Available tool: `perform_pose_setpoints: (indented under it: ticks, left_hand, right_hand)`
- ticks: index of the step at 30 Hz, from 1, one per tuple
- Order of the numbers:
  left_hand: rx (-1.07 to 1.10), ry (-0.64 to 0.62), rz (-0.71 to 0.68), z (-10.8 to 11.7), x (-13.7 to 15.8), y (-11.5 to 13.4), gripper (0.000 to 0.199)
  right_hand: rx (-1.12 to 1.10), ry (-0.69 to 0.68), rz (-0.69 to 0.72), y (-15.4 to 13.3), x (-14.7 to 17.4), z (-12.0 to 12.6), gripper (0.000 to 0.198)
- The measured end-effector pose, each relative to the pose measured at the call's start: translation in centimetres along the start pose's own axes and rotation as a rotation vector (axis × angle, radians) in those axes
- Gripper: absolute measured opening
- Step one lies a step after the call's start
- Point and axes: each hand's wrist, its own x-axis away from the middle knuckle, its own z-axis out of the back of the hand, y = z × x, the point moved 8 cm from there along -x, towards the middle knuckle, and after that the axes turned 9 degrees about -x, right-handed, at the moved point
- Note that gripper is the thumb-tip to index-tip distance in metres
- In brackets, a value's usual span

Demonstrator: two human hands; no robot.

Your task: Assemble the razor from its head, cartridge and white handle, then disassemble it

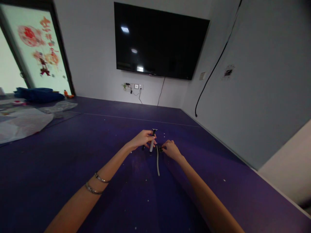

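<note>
My left hand (145,139) is closed around a small T-shaped tool (152,145), razor-like in outline, with a pale grey handle and a dark neck. It is held nearly upright, its crosspiece at the top. To its right, my right hand (171,149) has its fingers pinched on a small dark piece (160,148) at the purple surface; its kind is too small to tell. A thin pale grey tube (158,163) lies between my hands, its far end beside the dark piece. Another dark bit (143,147) shows just under my left hand.
Small white specks dot the purple surface (109,181). Clear plastic sheeting (26,124) and a dark blue cloth bundle (39,94) lie at the left. A black cable (213,66) hangs down the right wall. A large television (157,38) is mounted on the wall ahead.
</note>
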Motion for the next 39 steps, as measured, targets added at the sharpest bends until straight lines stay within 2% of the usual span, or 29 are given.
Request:
perform_pose_setpoints:
  ticks: [6,9,15,23,31,39]
  left_hand:
    - [-0.017,0.000,-0.007,0.0,-0.2,-0.3,0.018]
    - [-0.013,0.004,-0.002,0.1,-0.3,-0.5,0.018]
    - [-0.002,0.011,0.029,0.0,-0.4,-1.1,0.019]
    - [-0.022,0.028,0.032,0.0,-0.7,-1.9,0.022]
    - [-0.076,0.117,0.005,0.8,-1.8,-4.0,0.025]
    - [-0.180,0.231,-0.102,-0.7,-2.0,-4.3,0.022]
  right_hand:
    - [-0.046,0.063,0.013,-0.1,0.0,0.7,0.022]
    - [-0.156,0.076,0.004,0.0,0.0,1.2,0.024]
    - [-0.380,0.132,0.076,-0.2,-0.4,2.5,0.032]
    - [-0.573,0.112,-0.015,0.8,-0.8,2.1,0.038]
    - [-0.653,0.101,-0.033,0.2,-0.6,3.3,0.040]
    - [-0.748,0.190,0.023,-1.2,-0.1,6.0,0.035]
